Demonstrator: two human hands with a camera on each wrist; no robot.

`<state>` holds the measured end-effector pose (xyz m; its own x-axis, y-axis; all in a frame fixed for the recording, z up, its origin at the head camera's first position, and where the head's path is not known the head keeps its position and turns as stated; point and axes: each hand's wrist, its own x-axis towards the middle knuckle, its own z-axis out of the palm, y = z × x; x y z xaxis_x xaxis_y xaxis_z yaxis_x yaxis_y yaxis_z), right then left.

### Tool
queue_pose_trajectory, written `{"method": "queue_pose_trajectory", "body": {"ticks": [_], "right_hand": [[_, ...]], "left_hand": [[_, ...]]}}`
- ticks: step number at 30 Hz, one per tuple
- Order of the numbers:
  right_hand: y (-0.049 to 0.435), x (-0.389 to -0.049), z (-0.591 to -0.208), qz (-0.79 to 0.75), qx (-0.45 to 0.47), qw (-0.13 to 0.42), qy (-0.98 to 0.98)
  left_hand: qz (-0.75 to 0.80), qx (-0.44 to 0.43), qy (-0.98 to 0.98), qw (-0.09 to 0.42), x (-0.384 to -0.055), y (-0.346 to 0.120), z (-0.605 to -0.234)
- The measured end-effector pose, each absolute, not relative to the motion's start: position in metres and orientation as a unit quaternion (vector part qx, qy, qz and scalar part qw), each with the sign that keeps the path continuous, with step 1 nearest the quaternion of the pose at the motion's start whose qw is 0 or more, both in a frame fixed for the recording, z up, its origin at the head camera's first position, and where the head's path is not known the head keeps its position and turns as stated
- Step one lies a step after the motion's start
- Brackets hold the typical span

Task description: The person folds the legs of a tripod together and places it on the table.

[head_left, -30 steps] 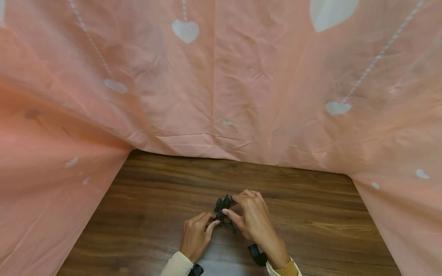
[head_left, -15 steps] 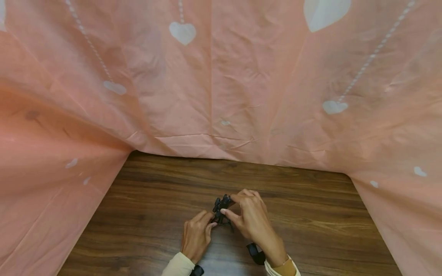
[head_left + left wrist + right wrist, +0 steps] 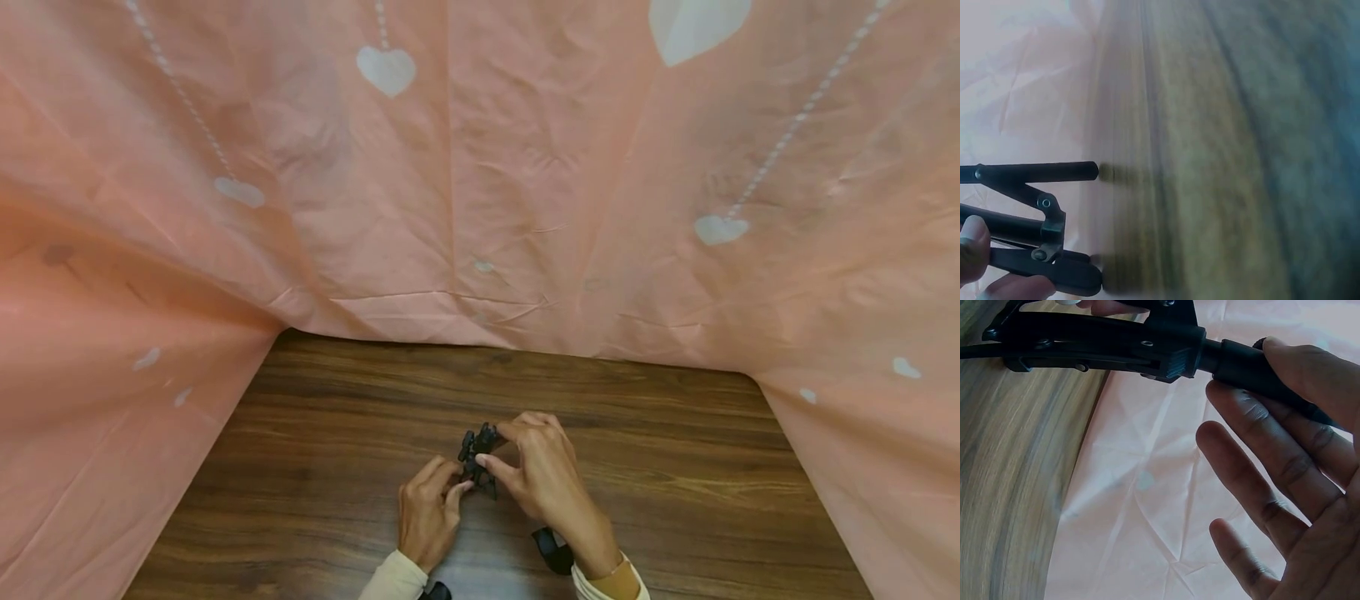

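Note:
A small black tripod (image 3: 477, 446) with hinged folding legs is held between both hands above the table. My left hand (image 3: 429, 510) pinches one end of it; in the left wrist view its fingertips (image 3: 974, 232) grip a leg beside a metal hinge bracket (image 3: 1054, 231). A second leg (image 3: 1038, 172) stands spread apart from it. My right hand (image 3: 546, 475) pinches the other end. In the right wrist view the thumb and index finger hold a black cylindrical shaft (image 3: 1241, 365), while the remaining fingers are extended away from it. Part of the tripod is hidden behind the fingers.
A brown wood-grain table (image 3: 337, 400) lies under the hands. Pink cloth (image 3: 510, 183) with white hearts hangs at the back and both sides. Black wrist straps (image 3: 552, 550) sit on the wrists, below pale sleeves (image 3: 393, 577).
Both hands keep their grip and drift slightly left in the head view along with the background. The tripod's thin lower leg tip has moved a little left, nearer the left hand.

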<state>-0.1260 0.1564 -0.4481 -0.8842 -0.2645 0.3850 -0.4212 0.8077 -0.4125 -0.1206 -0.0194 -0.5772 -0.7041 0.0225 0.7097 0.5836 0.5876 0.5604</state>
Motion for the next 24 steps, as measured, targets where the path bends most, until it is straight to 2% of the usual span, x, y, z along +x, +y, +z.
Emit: {"method": "queue_pose_trajectory", "body": {"ticks": [6, 16, 24], "right_hand": [[0.159, -0.125, -0.449, 0.252, 0.176, 0.156, -0.939], [0.164, -0.126, -0.461, 0.288, 0.156, 0.141, -0.934], [0.18, -0.122, -0.484, 0.332, 0.155, 0.12, -0.923]], "left_hand": [[-0.432, -0.176, -0.827, 0.313, -0.12, -0.017, -0.578], [-0.512, -0.154, -0.824, 0.189, -0.114, -0.031, -0.57], [-0.49, -0.155, -0.83, 0.218, -0.117, -0.051, -0.539]]}}
